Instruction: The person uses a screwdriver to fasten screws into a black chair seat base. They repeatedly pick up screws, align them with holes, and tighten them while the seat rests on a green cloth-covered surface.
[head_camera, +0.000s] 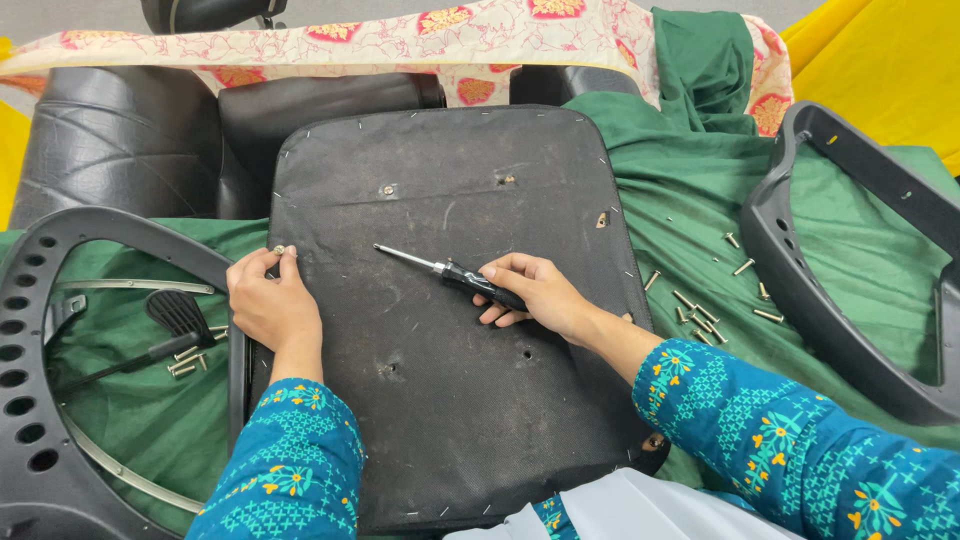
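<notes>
screwdriver (455, 274): lies flat on the seat base (450, 320), a little above the base's middle, black handle toward the lower right, bare metal shaft pointing up and to the left.
long axis: runs diagonally across the seat base, tip toward the base's upper left corner, handle end under the right hand's fingers.
right hand (530, 292): rests on the seat base right of its middle, fingers curled loosely over the handle, touching it but not lifting it; the nearer hand to the tool.
left hand (268, 300): at the seat base's left edge, thumb and fingertips pinched shut on a small screw (279, 249) held just above that edge.
gap between the hands: the shaft tip points roughly toward the pinched screw but stops near the base's middle, well apart from it.
screw holes: several small holes show in the seat base, one by the upper left, two below the right hand.
loose screws (700, 310): scattered on the green cloth (700, 200) right of the seat base; a few more lie left of it.
armrest frames: one black frame (850, 260) right of the seat base, another (60, 350) left of it.
</notes>
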